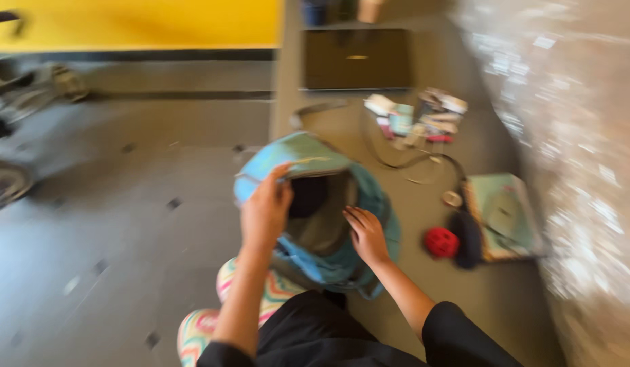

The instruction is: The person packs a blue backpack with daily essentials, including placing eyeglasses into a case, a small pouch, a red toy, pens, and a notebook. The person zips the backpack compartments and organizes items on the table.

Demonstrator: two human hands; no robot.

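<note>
Kneeling figure seen from above, blurred by camera motion. Nearest the viewer, black sleeves and a knee in zigzag-patterned fabric [206, 319] lie below the wrists. The left hand [266, 212] is raised with its fingers [279, 178] held close together and hooked over the near-left rim of a light blue backpack [328, 224]; the thumb side seems to press the fabric, though the blur leaves the exact grip uncertain. The right hand [366, 234] rests on the near-right edge of the bag's mouth, its fingers [355, 216] slightly spread and pointing inward toward the dark opening, which lies between the two hands. The backpack sits upright on a grey floor [124, 224], directly beyond the knee and under both sets of fingertips.

To the right of the right fingers, apart from the bag, lie a red ball-like object [441, 242], a dark rounded item [468, 238] touching or just beside it, and a pale green flat book or case [505, 216]. Beyond the fingertips, a thin dark cord [403, 160] loops across the floor. Farther still lies a scatter of small packets [417, 119], then a closed dark laptop [357, 58]. At the far left, well apart from the left fingers, runs a yellow panel [135, 24].
</note>
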